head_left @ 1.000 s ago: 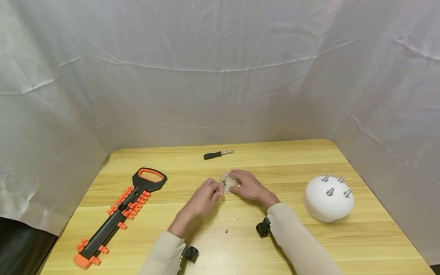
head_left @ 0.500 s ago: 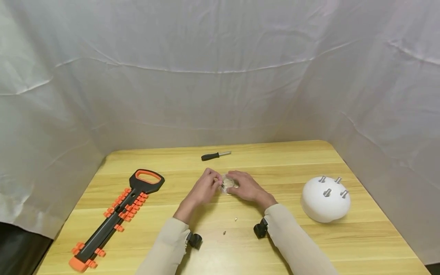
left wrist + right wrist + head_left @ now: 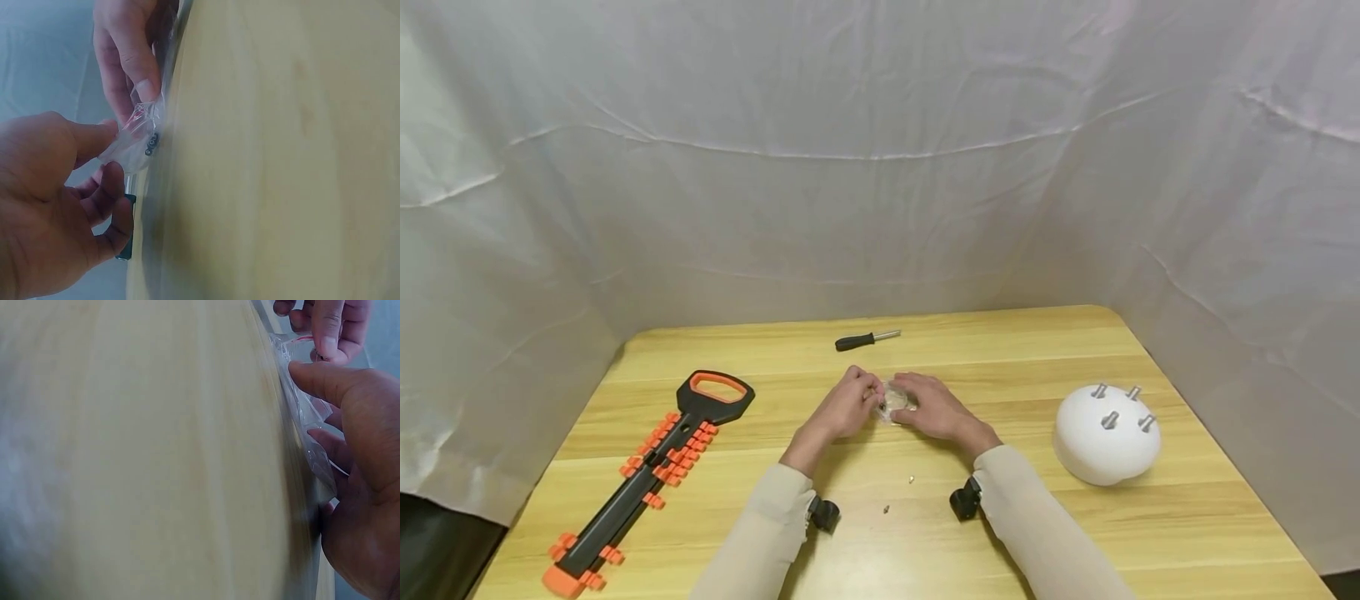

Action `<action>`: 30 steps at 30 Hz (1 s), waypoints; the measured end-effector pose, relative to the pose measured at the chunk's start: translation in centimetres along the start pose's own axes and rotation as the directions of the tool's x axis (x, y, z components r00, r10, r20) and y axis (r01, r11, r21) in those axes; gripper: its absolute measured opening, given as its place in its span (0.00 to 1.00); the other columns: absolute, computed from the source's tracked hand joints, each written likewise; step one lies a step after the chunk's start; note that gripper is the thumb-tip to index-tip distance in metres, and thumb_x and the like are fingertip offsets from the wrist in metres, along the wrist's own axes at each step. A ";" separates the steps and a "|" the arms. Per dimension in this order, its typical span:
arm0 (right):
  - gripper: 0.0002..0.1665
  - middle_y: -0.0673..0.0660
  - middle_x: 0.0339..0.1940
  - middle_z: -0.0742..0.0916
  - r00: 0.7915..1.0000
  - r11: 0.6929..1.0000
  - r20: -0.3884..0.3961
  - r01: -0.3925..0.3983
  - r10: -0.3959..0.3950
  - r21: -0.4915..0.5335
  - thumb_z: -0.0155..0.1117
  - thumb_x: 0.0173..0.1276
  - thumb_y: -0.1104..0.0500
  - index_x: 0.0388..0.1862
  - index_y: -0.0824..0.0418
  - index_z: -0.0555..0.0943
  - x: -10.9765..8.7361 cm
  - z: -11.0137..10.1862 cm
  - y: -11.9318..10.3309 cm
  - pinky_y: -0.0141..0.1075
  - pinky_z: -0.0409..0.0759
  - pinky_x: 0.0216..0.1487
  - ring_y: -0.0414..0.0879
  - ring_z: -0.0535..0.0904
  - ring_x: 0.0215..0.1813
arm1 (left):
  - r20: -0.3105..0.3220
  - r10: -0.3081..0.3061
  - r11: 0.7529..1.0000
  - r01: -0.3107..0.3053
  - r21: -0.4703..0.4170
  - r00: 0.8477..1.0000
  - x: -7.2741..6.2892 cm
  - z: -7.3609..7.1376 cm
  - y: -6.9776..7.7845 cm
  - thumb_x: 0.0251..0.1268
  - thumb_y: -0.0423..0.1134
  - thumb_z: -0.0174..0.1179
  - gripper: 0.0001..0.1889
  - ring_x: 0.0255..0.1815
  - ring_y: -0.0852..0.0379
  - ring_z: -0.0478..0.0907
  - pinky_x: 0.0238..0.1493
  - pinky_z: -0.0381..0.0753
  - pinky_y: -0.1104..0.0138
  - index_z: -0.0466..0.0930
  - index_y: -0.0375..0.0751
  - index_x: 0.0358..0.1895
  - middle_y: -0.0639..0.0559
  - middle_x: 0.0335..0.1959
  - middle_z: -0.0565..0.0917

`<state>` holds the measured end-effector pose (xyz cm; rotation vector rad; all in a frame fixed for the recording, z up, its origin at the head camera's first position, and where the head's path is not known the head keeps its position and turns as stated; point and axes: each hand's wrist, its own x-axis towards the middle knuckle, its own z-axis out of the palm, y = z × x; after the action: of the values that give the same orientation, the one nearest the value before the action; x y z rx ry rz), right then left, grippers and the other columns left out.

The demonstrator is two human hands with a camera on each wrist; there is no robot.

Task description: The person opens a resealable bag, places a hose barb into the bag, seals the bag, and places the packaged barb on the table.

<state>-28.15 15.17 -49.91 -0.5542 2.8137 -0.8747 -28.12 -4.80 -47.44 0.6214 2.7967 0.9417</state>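
Note:
A small clear plastic bag (image 3: 896,400) lies between the two hands near the middle of the table, with several tiny dark metal pieces (image 3: 152,144) inside. My left hand (image 3: 847,404) pinches the bag's left edge between thumb and forefinger, its other fingers curled below. From the right side, my right hand (image 3: 934,406) holds the bag with the thumb on the near edge and the fingers spread around the far one. In the right wrist view the bag (image 3: 306,428) looks crinkled under that thumb. Nearer the front, two tiny metal bits (image 3: 912,479) lie loose on the wood.
Behind the hands lies a black-handled screwdriver (image 3: 854,342). A long black rack (image 3: 613,508) with orange clips and a handle slants along the left. On the right stands a rounded white object (image 3: 1105,442) with several metal posts on top. Grey cloth (image 3: 880,208) walls the table (image 3: 1015,350).
My left hand has moved forward along the bag's left edge and covers more of the metal pieces. The right hand stays on the bag. The head view has shifted slightly.

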 end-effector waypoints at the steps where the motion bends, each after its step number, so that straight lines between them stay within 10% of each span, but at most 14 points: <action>1: 0.36 0.51 0.76 0.66 1.000 1.000 0.001 0.001 -0.001 0.001 0.62 0.66 0.43 0.71 0.47 0.67 0.0 0.0 0.0 0.57 0.54 0.74 0.55 0.58 0.77 | 0.000 -0.002 1.000 0.002 0.000 1.000 -0.1 -0.1 0.0 0.74 0.41 0.51 0.05 0.41 0.57 0.72 0.45 0.74 0.63 0.76 0.48 0.42 0.49 0.50 0.70; 14: 0.35 0.53 0.76 0.67 1.000 1.000 -0.007 -0.007 0.007 0.021 0.64 0.65 0.45 0.70 0.49 0.69 -0.2 -0.2 -0.4 0.59 0.55 0.73 0.57 0.59 0.76 | -0.078 -0.003 1.000 0.002 -0.013 0.997 -2.3 -0.8 0.1 0.73 0.43 0.54 0.06 0.36 0.59 0.72 0.37 0.73 0.67 0.76 0.47 0.45 0.54 0.43 0.77; 30: 0.35 0.53 0.75 0.68 1.000 1.000 -0.015 -0.005 0.006 0.021 0.64 0.65 0.45 0.70 0.49 0.69 -0.1 -0.3 -0.6 0.57 0.54 0.74 0.55 0.59 0.76 | 0.100 0.143 0.990 -0.141 -0.024 0.985 -5.8 -0.5 2.1 0.71 0.39 0.55 0.04 0.33 0.63 0.72 0.36 0.73 0.71 0.77 0.48 0.36 0.58 0.34 0.78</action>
<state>-27.95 14.91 -49.35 -0.5392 2.8141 -0.9103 -22.26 -5.96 -45.80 0.8508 2.6815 0.9288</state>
